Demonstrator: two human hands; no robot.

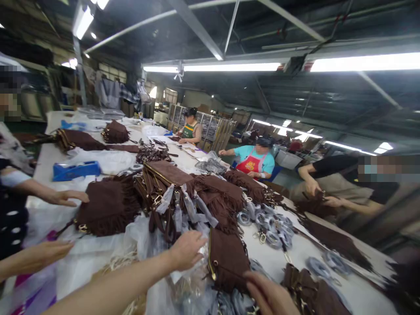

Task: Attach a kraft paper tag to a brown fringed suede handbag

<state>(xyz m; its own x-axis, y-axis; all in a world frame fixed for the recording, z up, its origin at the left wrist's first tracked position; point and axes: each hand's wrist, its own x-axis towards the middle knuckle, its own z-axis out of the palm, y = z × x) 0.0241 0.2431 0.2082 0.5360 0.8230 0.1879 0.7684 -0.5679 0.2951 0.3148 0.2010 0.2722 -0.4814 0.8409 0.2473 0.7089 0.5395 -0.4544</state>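
Note:
A brown suede bag [229,258] with a gold zip along its left side lies on the table between my two hands. My left hand [187,250] reaches out over clear plastic just left of the bag, fingers loosely apart and nothing seen in them. At the bottom edge, my right hand [271,295] is slightly blurred; its fingers are stretched out at the lower right corner of the bag. Whether they press on it I cannot tell. Behind my left hand, brown straps with grey wrapping [188,203] hang from a pile of fringed bags [170,173].
At left, a co-worker's two hands [67,197] are near another fringed bag [108,205]. A blue tape dispenser [77,170] stands behind it. Wrapped strap coils [274,227] and more brown pieces [311,288] lie at right. Other people work along the table's far side.

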